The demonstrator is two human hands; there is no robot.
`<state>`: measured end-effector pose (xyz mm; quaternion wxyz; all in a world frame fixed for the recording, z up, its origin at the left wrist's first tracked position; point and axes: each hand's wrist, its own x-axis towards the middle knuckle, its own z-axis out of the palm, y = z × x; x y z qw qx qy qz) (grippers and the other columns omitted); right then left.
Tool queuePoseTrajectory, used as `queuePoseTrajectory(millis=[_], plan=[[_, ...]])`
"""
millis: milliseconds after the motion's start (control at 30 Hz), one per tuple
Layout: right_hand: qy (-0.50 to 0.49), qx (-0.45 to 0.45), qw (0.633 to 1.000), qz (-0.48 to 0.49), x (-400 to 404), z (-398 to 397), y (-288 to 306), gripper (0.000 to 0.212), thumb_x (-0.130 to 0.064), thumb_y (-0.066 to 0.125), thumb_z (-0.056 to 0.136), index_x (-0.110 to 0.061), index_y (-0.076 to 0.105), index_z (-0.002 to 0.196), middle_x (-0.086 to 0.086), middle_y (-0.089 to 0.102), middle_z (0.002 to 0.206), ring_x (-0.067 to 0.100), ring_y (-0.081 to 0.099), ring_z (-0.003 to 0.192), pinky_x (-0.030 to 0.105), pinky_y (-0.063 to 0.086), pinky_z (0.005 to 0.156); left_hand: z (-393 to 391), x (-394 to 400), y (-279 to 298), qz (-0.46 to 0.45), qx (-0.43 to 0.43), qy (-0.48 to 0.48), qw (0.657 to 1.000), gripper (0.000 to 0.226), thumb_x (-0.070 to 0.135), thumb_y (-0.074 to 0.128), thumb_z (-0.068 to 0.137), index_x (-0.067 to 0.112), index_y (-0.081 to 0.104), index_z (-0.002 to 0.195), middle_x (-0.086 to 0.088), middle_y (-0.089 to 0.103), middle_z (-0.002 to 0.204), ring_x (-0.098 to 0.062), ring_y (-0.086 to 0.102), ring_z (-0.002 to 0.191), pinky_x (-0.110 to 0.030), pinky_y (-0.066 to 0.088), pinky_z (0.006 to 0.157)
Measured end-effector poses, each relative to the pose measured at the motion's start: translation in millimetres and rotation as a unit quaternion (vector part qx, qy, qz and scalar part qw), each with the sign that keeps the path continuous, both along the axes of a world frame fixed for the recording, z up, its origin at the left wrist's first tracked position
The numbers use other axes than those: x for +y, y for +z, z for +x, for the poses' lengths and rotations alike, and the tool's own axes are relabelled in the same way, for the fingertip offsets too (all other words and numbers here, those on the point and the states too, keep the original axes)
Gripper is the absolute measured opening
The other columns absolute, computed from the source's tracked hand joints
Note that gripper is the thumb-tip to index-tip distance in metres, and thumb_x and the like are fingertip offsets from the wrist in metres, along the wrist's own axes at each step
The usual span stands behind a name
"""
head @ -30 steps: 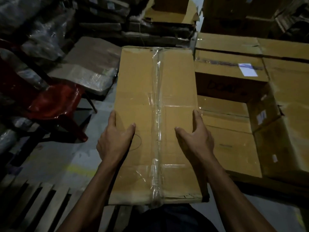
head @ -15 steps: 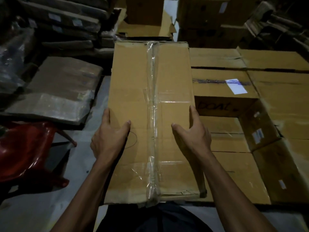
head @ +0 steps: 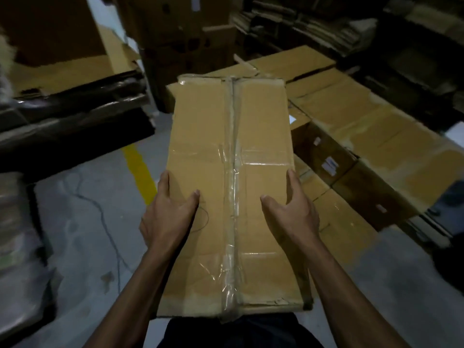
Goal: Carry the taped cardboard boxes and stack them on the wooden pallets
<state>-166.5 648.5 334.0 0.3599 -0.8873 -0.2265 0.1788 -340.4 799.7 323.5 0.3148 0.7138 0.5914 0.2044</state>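
Observation:
A long taped cardboard box [head: 200,136] is held out in front of my body, with clear tape running down its middle seam. My left hand [head: 168,217] grips its left edge, thumb on top. My right hand [head: 293,212] grips its right edge the same way. To the right, a stack of taped cardboard boxes [head: 376,136] lies low near the floor, several side by side. Whatever they rest on is hidden beneath them. The carried box's far end hangs over the left part of that stack.
A grey concrete floor [head: 82,222] with a yellow line [head: 140,169] lies to the left. Dark wrapped bundles [head: 75,116] and flattened cardboard sit at the left. Tall brown boxes [head: 185,41] stand behind. Shelves of flat cardboard [head: 313,23] fill the back right.
The view has swung to the right: the red chair and wooden slats at the left are gone from sight, and the box stack now runs off at an angle. Both hands keep the same grip.

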Motion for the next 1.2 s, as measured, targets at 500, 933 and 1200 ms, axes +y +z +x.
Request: queuePoseTrajectory(millis=[500,933,1200], plan=[[-0.246,0.004,0.968,-0.04,-18,41,-18,0.088,-0.053,0.065,0.088,-0.038,0.013,0.157,0.001,0.038,0.157,0.03,0.039,0.139,0.048,0.035,0.107,130,44,-14,-0.052,0.03,-0.26,0.964,0.083,0.064,0.054,0.085,0.039,0.015,0.153,-0.008,0.046,0.148,-0.036,0.045,0.131,-0.046,0.037,0.104],[-0.39,0.061,0.917,-0.056,3,108,-48,0.093,-0.053,0.071,0.082,-0.023,0.018,0.152,0.008,0.054,0.139,0.035,0.054,0.122,0.048,0.045,0.098,242,71,-42,-0.036,0.078,-0.338,0.937,0.09,0.064,0.056,0.083,0.031,0.013,0.154,-0.012,0.053,0.14,-0.036,0.051,0.125,-0.047,0.04,0.1],[-0.461,0.099,0.879,-0.075,62,114,-69,0.073,-0.057,0.069,0.08,-0.017,0.042,0.135,0.005,0.06,0.125,0.03,0.059,0.109,0.041,0.05,0.088,282,136,-70,-0.07,0.092,-0.408,0.906,0.083,0.064,0.057,0.082,0.018,0.029,0.145,-0.014,0.06,0.128,-0.037,0.056,0.117,-0.048,0.044,0.099]])
